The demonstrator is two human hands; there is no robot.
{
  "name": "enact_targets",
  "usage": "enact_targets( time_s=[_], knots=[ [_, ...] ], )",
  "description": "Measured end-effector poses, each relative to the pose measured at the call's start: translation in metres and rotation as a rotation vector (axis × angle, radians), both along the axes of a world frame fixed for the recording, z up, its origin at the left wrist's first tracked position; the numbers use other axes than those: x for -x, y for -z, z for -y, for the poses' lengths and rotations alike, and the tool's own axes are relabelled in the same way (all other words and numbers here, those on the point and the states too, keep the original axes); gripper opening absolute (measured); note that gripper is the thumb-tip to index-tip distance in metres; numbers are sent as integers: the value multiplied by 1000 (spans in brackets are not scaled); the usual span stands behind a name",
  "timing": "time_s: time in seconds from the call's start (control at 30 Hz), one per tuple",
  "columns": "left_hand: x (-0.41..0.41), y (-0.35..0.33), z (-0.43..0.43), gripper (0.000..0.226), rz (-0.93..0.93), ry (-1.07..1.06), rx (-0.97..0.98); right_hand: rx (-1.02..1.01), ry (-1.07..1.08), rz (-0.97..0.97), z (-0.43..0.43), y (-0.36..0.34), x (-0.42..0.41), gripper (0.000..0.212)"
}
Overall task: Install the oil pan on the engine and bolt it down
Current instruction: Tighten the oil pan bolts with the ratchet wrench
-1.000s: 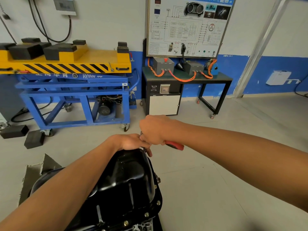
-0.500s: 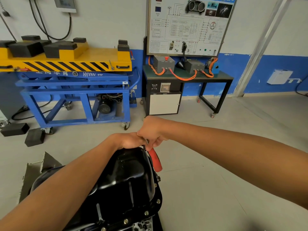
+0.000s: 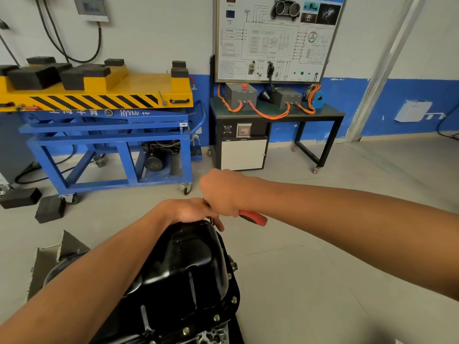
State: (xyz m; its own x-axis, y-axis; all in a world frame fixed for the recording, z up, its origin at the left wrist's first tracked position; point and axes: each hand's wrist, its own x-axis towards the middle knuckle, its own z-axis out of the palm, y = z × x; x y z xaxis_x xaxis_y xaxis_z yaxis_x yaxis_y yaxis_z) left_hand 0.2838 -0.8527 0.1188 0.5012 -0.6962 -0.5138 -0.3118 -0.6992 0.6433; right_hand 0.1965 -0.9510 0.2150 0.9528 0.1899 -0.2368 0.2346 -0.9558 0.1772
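Swung 6 to 4 o'clock: red-handled ratchet [image 3: 253, 217], clamped in right hand [image 3: 223, 192]; left hand [image 3: 190, 210] atop glossy black oil pan [image 3: 188, 266], grip unclear. Slip risk from tilting.

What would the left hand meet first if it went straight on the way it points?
Probably the right hand, which grips the red-handled ratchet just beyond the left hand; depth is unclear.
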Motion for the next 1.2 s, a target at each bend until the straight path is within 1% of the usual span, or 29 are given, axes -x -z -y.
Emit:
enact_targets(
  time_s=[0.07, 0.13, 0.2, 0.27, 0.3, 0.33, 0.4, 0.53, 0.6, 0.7, 0.77, 0.87, 1.0, 1.03, 1.1, 1.13, 1.2],
  knots=[
    [1, -1, 1, 36, -10, -9, -9, 32, -51, 79, 0, 2, 2, 36],
    [2, -3, 0, 38, -9, -1, 1, 50, -99, 108, 4, 0, 2, 38],
    [2, -3, -1, 40, -6, 8, 29, 76, -131, 90, 8, -2, 0, 29],
    [2, -3, -2, 42, 11, 13, 36, 79, -155, 46, 12, -4, -1, 8],
    [2, -4, -2, 43, 21, 17, 35, 71, -169, 28, 14, -4, -2, 8],
    [2, -4, -2, 44, 28, 20, 31, 67, -192, 13, 16, -5, -3, 13],
    [3, -5, -3, 45, 26, 23, 23, 51, -235, -10, 21, -7, -3, 17],
    [1, -3, -3, 45, 20, 30, 23, 84, -237, 8, 23, -4, -4, 13],
    [1, -1, -3, 45, 27, 27, 30, 97, -188, 37, 20, 0, -3, 7],
    [-1, 2, -4, 41, 5, 34, 40, 62, -137, 79, 16, 3, -1, 31],
    [-2, 3, -5, 38, 5, 43, 36, -2, -99, 99, 13, 6, 1, 37],
    [-2, 5, -4, 32, 33, 36, 37, -108, 7, 119, 6, 12, 2, 35],
    [-2, 4, -3, 8, 59, -15, 76, -293, 193, 32, -1, 17, 0, 23],
    [-1, 3, -3, 8, 58, -27, 76, -362, 241, -8, -2, 18, -1, 24],
    [0, 1, -6, 15, 38, -25, 76, -460, 327, -77, -4, 19, -2, 27],
    [0, 2, -7, 18, 34, -18, 76, -480, 349, -96, -4, 19, -3, 27],
    [0, 4, -6, 22, 51, -9, 74, -467, 322, -104, -2, 21, -3, 25]
  ],
)
